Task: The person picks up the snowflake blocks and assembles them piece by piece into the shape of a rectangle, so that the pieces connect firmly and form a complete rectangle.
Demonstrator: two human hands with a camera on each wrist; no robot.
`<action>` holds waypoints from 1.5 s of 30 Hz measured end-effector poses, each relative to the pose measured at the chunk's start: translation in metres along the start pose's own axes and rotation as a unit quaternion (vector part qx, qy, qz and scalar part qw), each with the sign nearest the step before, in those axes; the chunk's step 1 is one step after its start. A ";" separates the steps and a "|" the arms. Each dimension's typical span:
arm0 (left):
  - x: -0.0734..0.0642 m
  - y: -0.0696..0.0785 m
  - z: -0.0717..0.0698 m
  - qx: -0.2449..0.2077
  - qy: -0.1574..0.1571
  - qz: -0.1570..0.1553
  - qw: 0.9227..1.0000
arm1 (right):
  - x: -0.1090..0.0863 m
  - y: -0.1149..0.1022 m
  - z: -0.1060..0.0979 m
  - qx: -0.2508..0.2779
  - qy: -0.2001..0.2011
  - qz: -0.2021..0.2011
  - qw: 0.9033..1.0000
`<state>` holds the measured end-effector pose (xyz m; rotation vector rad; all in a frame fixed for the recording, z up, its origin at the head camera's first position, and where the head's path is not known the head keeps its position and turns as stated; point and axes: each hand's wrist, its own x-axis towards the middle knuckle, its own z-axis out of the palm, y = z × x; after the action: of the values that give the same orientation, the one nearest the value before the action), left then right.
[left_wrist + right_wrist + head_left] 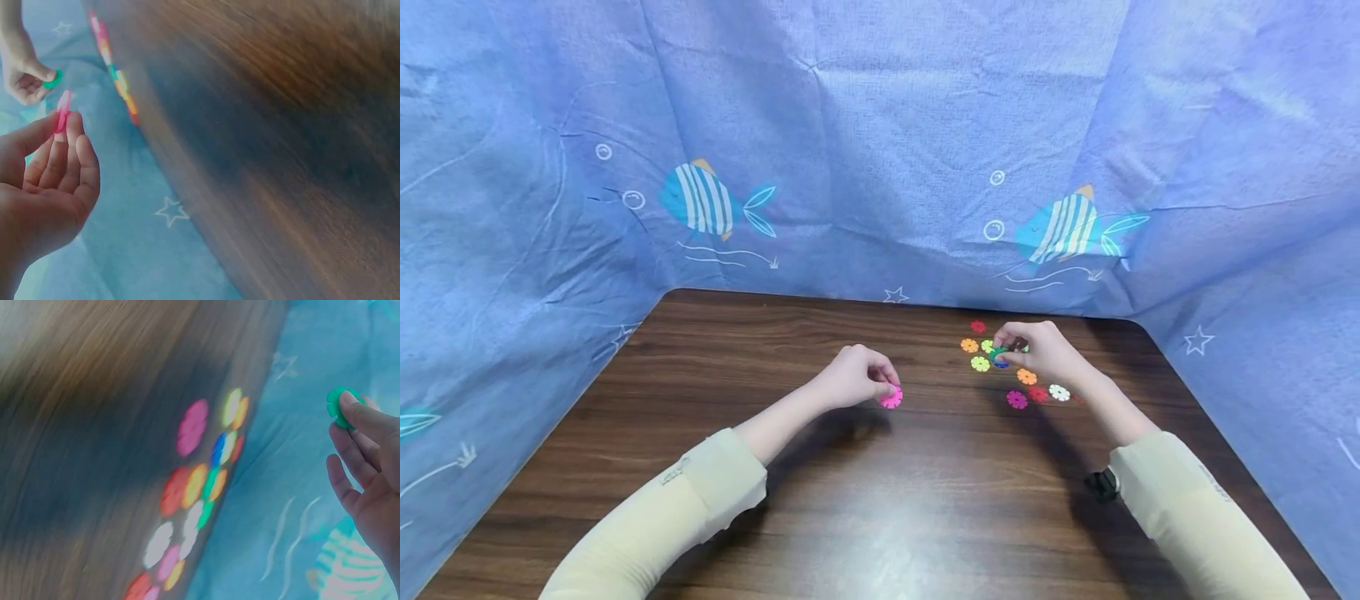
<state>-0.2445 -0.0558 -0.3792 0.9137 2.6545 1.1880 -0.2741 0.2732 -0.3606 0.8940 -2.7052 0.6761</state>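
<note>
Between thumb and fingertips my left hand (859, 379) pinches a pink flower-shaped disc (892, 397), held over the middle of the table. In the left wrist view that pink disc (64, 112) is seen nearly edge-on. My right hand (1043, 348) pinches a green flower-shaped disc (997, 355) above the spread of discs at the back right. The right wrist view shows the green disc (340, 407) under the thumb, its notched rim facing out. A blue disc (219, 449) lies on the table below, partly covered by the green one in the head view.
Several loose discs lie at the back right of the dark wooden table (820, 500), among them a magenta disc (1017, 400), a white disc (1059, 392) and an orange disc (969, 345). A blue fish-print cloth (880, 167) hangs behind the table and at both sides.
</note>
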 end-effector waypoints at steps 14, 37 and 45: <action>-0.029 0.026 -0.021 -0.083 0.101 -0.058 0.990 | -0.002 -0.077 0.008 0.065 0.142 -0.082 0.984; -0.042 0.053 -0.007 -0.288 0.191 -0.042 0.937 | -0.007 -0.142 0.032 0.151 0.198 -0.050 0.967; -0.042 0.055 0.001 -0.298 0.197 -0.020 0.934 | -0.007 -0.132 0.045 0.172 0.200 -0.097 0.960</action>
<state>-0.1833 -0.0503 -0.3478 0.5496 2.2794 2.1817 -0.1911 0.1608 -0.3551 0.9592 -2.1476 1.1636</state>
